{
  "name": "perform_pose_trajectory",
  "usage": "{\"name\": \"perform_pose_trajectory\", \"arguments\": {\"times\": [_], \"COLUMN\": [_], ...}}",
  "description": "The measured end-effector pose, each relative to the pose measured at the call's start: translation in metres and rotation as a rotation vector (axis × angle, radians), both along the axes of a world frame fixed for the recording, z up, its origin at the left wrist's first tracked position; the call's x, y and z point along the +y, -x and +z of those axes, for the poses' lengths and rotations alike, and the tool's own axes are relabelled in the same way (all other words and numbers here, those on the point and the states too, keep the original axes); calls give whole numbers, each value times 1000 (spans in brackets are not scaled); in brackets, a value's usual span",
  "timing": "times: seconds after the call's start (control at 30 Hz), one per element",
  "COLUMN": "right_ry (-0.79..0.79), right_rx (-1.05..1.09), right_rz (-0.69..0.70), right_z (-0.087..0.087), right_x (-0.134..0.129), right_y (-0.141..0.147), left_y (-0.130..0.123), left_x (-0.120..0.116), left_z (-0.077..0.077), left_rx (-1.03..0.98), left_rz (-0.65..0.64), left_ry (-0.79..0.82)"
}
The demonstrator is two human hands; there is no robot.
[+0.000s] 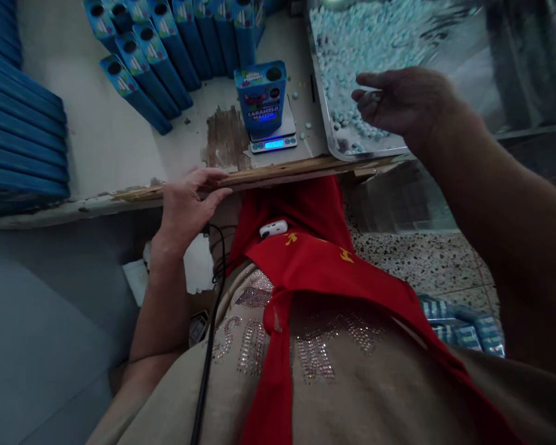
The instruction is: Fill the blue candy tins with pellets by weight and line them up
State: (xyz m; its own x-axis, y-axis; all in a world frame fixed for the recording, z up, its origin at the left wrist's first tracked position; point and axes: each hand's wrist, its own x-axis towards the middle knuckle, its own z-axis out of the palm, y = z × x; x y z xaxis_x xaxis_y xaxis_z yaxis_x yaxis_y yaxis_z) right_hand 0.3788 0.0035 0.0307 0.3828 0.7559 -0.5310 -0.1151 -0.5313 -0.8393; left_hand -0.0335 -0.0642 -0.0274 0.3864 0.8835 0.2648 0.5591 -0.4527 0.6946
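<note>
My right hand [405, 102] is over the metal tray [327, 114], palm partly turned up and fingers curled around a few small pale candies [373, 97]. Many pale blue and white candies [366, 43] lie loose in the tray. My left hand [189, 201] rests at the table's front edge, thumb and fingers apart, with nothing held between them. A blue candy box [262, 102] labelled "Caramelo Macizo" stands upright on a small digital scale [274, 144] with a lit blue display; its digits are too blurred to read.
Several blue boxes [167, 62] stand in rows behind the scale. More blue boxes [23, 130] are stacked at the left. Loose candies [308, 125] dot the worn tabletop [120, 136]. A black cable [208, 358] hangs before me. Blue packs [467, 327] lie at lower right.
</note>
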Motion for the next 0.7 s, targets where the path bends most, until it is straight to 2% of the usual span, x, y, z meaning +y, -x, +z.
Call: {"name": "perform_pose_trajectory", "arguments": {"times": [0.13, 0.3, 0.5, 0.6, 0.67, 0.7], "right_ry": [-48, -139, -280, -452, -496, -460], "right_rx": [0, -28, -463, -832, -946, -913], "right_rz": [-13, 34, 191, 370, 615, 770], "right_z": [-4, -8, 1, 7, 2, -4], "right_x": [-13, -24, -21, -49, -84, -104], "right_y": [-1, 1, -4, -3, 5, 11], "left_y": [2, -2, -26, -39, -44, -46], "left_x": [-10, -19, -27, -28, -26, -25], "left_z": [-6, -22, -50, -68, -77, -81], "left_rx": [131, 366, 665, 723, 709, 700], "left_rz": [-3, -4, 156, 199, 213, 220], "left_ry": [62, 119, 179, 214, 219, 221]}}
